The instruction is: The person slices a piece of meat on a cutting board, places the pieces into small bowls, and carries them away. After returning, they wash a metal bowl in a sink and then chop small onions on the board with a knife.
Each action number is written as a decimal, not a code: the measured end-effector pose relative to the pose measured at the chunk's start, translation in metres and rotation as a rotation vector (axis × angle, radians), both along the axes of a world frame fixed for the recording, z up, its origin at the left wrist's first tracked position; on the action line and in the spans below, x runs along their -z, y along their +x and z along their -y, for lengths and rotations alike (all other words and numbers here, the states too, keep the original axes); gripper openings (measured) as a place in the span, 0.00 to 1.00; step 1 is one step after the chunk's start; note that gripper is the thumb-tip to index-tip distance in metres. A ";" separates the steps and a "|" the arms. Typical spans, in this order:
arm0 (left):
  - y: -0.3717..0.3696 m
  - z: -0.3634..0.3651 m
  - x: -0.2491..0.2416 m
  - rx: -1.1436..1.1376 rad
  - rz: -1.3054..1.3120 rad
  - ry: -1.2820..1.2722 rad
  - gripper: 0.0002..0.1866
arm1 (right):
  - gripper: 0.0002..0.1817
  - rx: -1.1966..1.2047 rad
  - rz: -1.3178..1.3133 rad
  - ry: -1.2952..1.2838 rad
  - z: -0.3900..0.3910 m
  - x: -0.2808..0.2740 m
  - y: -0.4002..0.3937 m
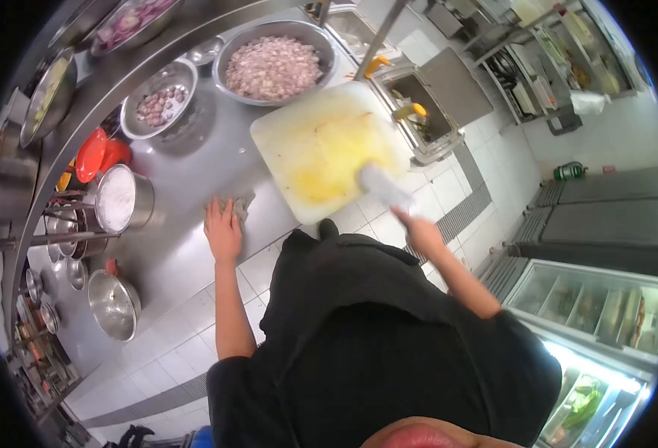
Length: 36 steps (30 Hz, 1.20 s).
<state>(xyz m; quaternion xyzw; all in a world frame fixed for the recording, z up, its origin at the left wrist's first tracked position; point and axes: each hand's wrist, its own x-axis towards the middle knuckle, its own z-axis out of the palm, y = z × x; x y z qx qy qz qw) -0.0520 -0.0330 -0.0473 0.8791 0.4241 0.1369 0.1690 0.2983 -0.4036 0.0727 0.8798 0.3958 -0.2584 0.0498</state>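
Note:
My right hand (422, 235) grips the dark handle of a cleaver (383, 187). Its broad, motion-blurred blade overlaps the near right part of a white cutting board (275, 142). Yellow stains cover much of the board's middle and right. On the steel counter, left of the board, my left hand (224, 228) rests palm down with fingers stretched out over a crumpled grey cloth (241, 207). Part of that cloth shows past the fingers.
Behind the board stands a big bowl of chopped shallots (273, 67); a smaller bowl (131, 123) holds whole ones. A pot of white contents (120, 200) and a metal bowl (114, 306) stand left. An open bin (437, 119) with a yellow-handled tool (409, 112) adjoins the board's right.

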 end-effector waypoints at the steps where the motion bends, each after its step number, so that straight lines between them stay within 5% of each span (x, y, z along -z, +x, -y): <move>1: -0.001 0.006 0.004 -0.023 0.001 0.003 0.27 | 0.46 -0.045 -0.075 -0.096 0.023 0.001 -0.016; 2: -0.003 0.015 0.008 -0.056 -0.011 0.055 0.26 | 0.47 -0.176 -0.102 0.185 0.052 0.022 -0.025; 9: 0.001 0.026 0.002 -0.099 -0.042 0.198 0.23 | 0.42 -0.103 -0.079 0.235 -0.155 0.026 -0.022; 12: -0.016 0.030 0.007 -0.104 -0.002 0.201 0.22 | 0.43 -0.139 -0.028 0.288 -0.129 0.017 -0.019; 16: -0.012 0.029 0.010 -0.155 0.039 0.155 0.21 | 0.43 -0.139 -0.125 -0.088 -0.012 -0.011 -0.045; 18: -0.013 0.031 0.010 -0.154 0.028 0.151 0.21 | 0.43 -0.193 -0.143 0.016 -0.008 -0.003 -0.057; 25: 0.004 0.028 -0.020 -0.156 0.154 0.236 0.18 | 0.35 -0.011 -0.093 0.250 -0.172 -0.001 -0.057; 27: 0.044 0.034 -0.074 0.127 0.572 0.052 0.18 | 0.28 -0.069 -0.079 0.490 -0.182 -0.005 -0.058; 29: 0.102 0.056 -0.144 0.565 0.659 -0.070 0.14 | 0.25 -0.052 -0.138 0.485 -0.214 -0.060 -0.093; 31: 0.161 0.083 -0.198 1.029 0.634 -0.278 0.11 | 0.26 -0.052 0.005 0.044 -0.248 -0.119 -0.136; 32: 0.184 0.102 -0.209 1.192 0.697 -0.373 0.10 | 0.26 -0.047 0.008 0.049 -0.250 -0.095 -0.141; 34: 0.213 0.134 -0.230 1.460 0.604 -0.494 0.12 | 0.27 -0.440 -0.362 0.365 -0.253 -0.028 -0.145; 36: 0.224 0.160 -0.233 1.550 0.498 -0.731 0.14 | 0.28 -0.532 -0.387 0.402 -0.262 -0.028 -0.163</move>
